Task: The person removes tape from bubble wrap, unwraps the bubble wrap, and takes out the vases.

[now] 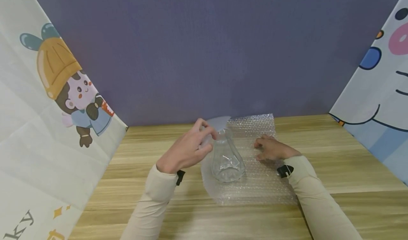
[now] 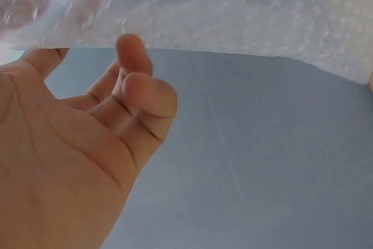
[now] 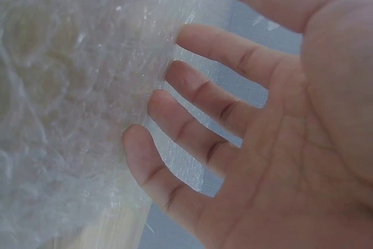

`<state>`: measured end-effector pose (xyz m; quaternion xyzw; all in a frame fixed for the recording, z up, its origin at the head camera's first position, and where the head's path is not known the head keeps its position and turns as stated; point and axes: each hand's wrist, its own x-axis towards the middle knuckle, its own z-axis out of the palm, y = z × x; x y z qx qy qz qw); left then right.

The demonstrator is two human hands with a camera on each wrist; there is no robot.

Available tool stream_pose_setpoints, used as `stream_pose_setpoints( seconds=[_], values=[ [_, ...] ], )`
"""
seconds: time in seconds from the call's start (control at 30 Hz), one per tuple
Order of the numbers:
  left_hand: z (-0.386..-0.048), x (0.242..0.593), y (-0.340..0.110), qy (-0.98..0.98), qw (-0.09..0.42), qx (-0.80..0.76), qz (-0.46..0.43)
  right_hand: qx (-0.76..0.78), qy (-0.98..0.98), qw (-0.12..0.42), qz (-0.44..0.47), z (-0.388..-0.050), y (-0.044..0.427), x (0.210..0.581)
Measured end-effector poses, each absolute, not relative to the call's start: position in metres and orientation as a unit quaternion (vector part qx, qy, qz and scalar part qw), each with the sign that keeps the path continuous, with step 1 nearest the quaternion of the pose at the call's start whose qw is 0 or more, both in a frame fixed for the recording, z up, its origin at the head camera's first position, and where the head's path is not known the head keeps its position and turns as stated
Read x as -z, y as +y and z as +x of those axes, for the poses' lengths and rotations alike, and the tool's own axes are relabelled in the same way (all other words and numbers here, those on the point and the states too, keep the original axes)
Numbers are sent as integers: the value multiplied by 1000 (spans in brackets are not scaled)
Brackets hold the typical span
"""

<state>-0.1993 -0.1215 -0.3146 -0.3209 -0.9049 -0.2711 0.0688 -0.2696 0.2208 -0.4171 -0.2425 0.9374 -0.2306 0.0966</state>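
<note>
A clear glass bottle (image 1: pixel 227 162) with a wide base and narrower neck is on a sheet of bubble wrap (image 1: pixel 264 187), its base toward me. Whether it stands or lies, I cannot tell. At the left, the sheet curls up beside the glass. My left hand (image 1: pixel 192 146) is by that raised part, fingers loosely bent. In the left wrist view, its fingertips (image 2: pixel 131 51) meet the wrap's edge, and blurred fingers show through the plastic. On the sheet's right side, my right hand (image 1: pixel 272 148) touches the bubble wrap (image 3: pixel 81 97) with spread, slightly bent fingers (image 3: pixel 192 132).
The wood-grain table (image 1: pixel 143 187) carries the sheet. A dark grey-blue panel (image 1: pixel 204 56) stands close behind the wrap's far edge. Cartoon-printed white panels flank the table at the left (image 1: pixel 28 126) and right (image 1: pixel 376 102).
</note>
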Motion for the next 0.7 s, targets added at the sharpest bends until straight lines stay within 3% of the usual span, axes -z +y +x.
stream_pose_setpoints(
  seconds=[0.47,0.7],
  values=[
    [-198,309,-134,-912,9,270,-308,235,936,91,-244,-270,221,419],
    [-201,307,-141,-916,12,273,-294,239,938,103,-230,-272,220,421]
  ],
)
